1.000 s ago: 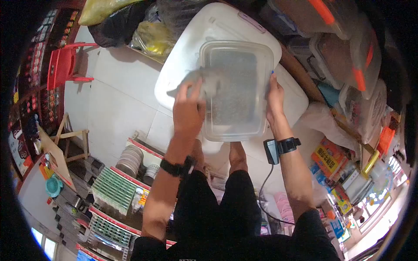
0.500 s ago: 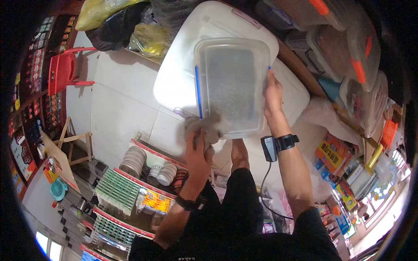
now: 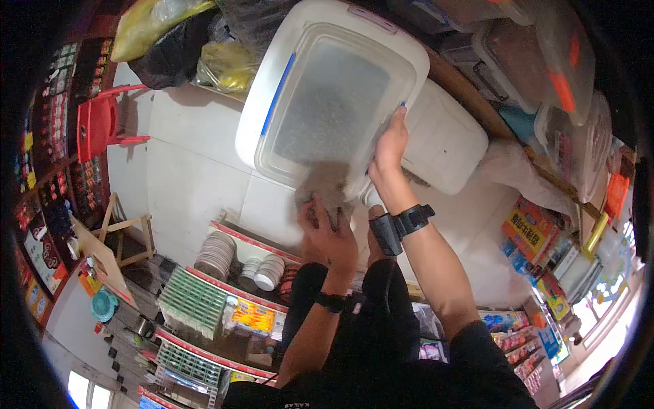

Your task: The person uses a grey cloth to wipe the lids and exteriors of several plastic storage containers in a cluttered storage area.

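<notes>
The left hand (image 3: 328, 235) has its fingers curled into a limp, bunched grey cloth (image 3: 323, 187) at the near edge of a cloudy, translucent plastic box (image 3: 334, 102); the right hand (image 3: 390, 146) grips that box's right side, thumb along the rim. The box is a tilted rectangle with rounded corners, a ridged rim and a blue strip down its left side. It overlaps a smooth white bin (image 3: 253, 102); whether they touch cannot be told. A second white bin (image 3: 449, 136) fills the right, with clear boxes (image 3: 562, 68) bearing orange clips beyond. Crinkly bags (image 3: 170, 54) crowd the far left. Stacked plates (image 3: 215, 255) line the near shelf, while pale tiled floor (image 3: 194, 140) lies open toward a red chair (image 3: 95, 126).
</notes>
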The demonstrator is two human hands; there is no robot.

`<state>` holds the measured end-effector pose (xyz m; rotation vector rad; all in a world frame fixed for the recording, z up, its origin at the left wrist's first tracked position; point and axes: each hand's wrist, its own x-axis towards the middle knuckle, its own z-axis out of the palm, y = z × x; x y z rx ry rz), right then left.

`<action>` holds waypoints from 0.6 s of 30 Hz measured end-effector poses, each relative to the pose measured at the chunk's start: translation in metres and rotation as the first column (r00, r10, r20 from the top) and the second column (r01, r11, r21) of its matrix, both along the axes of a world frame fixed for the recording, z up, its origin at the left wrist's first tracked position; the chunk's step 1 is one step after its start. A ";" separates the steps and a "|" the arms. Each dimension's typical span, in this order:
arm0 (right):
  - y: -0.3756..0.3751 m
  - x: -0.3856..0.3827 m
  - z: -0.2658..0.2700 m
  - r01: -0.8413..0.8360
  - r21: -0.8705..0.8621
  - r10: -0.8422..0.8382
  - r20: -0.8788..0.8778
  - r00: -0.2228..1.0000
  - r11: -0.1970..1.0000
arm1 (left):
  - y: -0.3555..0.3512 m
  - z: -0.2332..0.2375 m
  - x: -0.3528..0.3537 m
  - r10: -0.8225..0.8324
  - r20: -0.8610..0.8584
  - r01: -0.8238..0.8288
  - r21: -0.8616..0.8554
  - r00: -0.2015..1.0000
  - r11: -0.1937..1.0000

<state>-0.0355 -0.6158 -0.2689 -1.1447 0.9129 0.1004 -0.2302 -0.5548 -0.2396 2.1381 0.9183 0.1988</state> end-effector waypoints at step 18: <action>-0.010 -0.109 -0.030 -0.464 -0.439 0.551 0.088 0.830 0.770 | 0.166 0.004 0.039 -0.296 0.014 0.293 -0.186 0.955 0.938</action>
